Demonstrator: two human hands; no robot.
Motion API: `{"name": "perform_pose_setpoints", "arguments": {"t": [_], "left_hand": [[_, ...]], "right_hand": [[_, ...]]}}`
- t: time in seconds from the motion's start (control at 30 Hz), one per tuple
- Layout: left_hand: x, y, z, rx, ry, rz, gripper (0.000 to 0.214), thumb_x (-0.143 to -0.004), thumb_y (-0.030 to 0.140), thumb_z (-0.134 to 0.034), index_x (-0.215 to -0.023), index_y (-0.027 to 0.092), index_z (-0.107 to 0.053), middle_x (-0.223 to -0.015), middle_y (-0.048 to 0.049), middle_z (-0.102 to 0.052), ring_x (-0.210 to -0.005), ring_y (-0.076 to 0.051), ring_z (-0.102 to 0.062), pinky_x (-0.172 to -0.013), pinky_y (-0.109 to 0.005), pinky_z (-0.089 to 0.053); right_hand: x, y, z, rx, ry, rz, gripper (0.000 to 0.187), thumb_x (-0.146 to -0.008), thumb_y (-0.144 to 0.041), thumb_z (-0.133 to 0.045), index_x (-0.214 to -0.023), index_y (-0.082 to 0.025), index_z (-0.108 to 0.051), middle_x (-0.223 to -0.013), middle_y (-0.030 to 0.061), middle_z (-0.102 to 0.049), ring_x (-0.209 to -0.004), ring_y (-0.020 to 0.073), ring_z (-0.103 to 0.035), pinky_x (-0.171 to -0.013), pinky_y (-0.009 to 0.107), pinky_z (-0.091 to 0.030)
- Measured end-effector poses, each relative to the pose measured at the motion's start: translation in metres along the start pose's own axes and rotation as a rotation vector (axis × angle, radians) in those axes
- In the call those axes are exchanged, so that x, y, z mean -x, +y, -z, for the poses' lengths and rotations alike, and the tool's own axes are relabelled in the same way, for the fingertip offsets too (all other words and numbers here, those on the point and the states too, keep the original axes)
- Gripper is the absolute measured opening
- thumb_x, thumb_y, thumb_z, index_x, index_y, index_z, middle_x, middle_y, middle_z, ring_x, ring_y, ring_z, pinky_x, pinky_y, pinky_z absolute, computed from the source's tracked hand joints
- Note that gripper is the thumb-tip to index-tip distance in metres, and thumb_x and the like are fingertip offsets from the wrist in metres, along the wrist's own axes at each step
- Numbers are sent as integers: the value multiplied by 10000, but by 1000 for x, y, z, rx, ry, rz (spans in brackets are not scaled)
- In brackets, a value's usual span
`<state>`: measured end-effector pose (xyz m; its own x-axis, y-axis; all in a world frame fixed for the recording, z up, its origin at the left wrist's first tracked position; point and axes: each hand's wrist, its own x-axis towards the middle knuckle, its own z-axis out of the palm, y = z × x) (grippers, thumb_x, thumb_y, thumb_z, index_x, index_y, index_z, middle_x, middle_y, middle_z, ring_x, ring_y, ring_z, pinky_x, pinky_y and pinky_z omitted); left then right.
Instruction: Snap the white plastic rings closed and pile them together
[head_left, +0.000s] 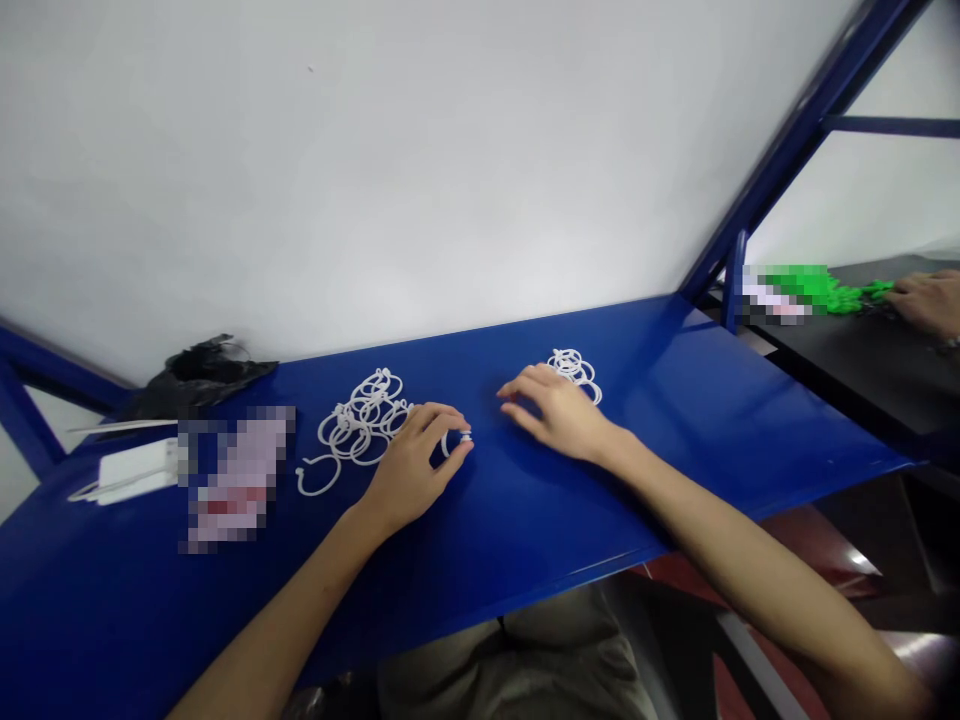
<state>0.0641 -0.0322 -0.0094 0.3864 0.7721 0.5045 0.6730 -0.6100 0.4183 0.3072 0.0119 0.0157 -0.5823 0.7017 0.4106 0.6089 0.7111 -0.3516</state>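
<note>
My left hand (420, 462) is closed on a white curtain ring (445, 443), whose two ends show between thumb and fingertips. Just to its left lies a loose pile of white open rings (364, 415) with small knobbed ends, one of them apart at the near left. My right hand (559, 410) is over the blue table (510, 540), fingers bent and apart from the thumb, with nothing visible in its grasp. Behind it sits a smaller pile of the same white rings (574, 365), partly covered by the hand.
At the left are a crumpled black plastic bag (199, 375), a white flat object with a cord (139, 470) and a blurred pink item (240, 475). A white wall stands behind. To the right, beyond a blue post (735, 280), another person's hand (930, 303) is near green pieces (832, 292).
</note>
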Motion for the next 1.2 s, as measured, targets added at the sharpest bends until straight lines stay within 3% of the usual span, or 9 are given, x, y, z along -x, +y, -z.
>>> {"name": "perform_pose_setpoints", "arguments": {"t": [0.1,0.2,0.33,0.53,0.73,1.03,1.2], "left_hand": [[-1,2,0,58,17,21,68,-914,230,-566,-979,226,-581,-1058,-40,-645,-1016,-190,-628,-922,-377,-512],[-2,5,2,112,30,47,37,-907,235,-577,-941,224,-570,-1032,-31,-658,-992,-184,-640,-908,-372,-518],[-4,7,6,216,12,92,75,-916,300,-601,-922,225,-606,-1027,-34,-662,-979,-179,-640,-890,-353,-521],[-2,3,5,259,37,115,140,-915,361,-623,-877,229,-649,-862,0,-671,-803,-142,-638,-745,-274,-512],[-1,0,4,215,45,132,175,-908,391,-628,-854,232,-676,-807,18,-686,-734,-129,-637,-696,-247,-497],[-3,-2,5,167,82,126,161,-913,344,-622,-846,224,-704,-792,12,-695,-733,-130,-641,-698,-242,-492],[-2,0,4,164,90,85,181,-902,263,-624,-734,220,-675,-737,28,-669,-675,-117,-607,-676,-240,-477]], "right_hand": [[2,-17,-14,-128,-135,78,262,-949,-342,-581,-1164,-193,-601,-1078,89,-656,-1004,225,-599,-853,376,-517],[4,-24,-19,-184,-180,86,356,-920,-386,-619,-1209,-187,-560,-1138,106,-643,-1059,241,-598,-879,403,-527],[4,-22,-22,-282,-128,19,339,-929,-349,-616,-1218,-200,-521,-1223,110,-617,-1095,229,-606,-913,396,-523],[2,-23,-26,-401,-134,-38,114,-979,-250,-529,-1072,-194,-562,-899,28,-685,-806,158,-656,-733,288,-518],[4,-28,-28,-512,-120,-75,112,-971,-279,-549,-1036,-191,-521,-858,23,-684,-761,151,-658,-684,267,-504],[5,-31,-27,-522,-50,1,59,-955,-228,-574,-946,-176,-599,-779,3,-634,-658,119,-595,-625,234,-460],[6,-32,-23,-512,-63,71,86,-965,-218,-555,-910,-170,-602,-814,26,-639,-694,132,-598,-640,247,-467]]}}
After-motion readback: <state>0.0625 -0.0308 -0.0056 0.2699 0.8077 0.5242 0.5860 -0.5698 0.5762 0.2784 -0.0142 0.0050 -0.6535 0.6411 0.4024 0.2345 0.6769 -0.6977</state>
